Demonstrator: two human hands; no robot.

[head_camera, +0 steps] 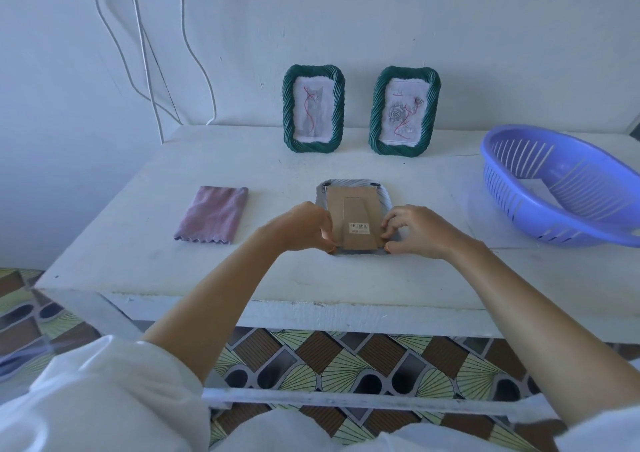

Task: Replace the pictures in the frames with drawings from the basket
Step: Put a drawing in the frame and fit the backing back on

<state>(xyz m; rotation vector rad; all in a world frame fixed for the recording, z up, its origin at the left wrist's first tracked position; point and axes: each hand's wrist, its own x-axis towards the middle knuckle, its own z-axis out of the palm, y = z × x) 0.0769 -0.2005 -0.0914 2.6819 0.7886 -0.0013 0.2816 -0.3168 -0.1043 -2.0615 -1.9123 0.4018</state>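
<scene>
On the tabletop (138, 261) I see a pink cloth (212, 214) at left; my left hand (301, 225) pinches the face-down frame (353, 216) at its near left corner, my right hand (415, 230) pinches its near right corner; the blue basket (509, 192) sits at right

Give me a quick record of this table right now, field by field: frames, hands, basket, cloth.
standing frames: green, cat frame and rose frame, upright, at the back
face-down frame: cardboard back up, mid-table
left hand: fingers grip its near left corner
right hand: fingers grip its near right corner
basket: purple, right side, a white sheet inside
cloth: pink, folded, left side
</scene>
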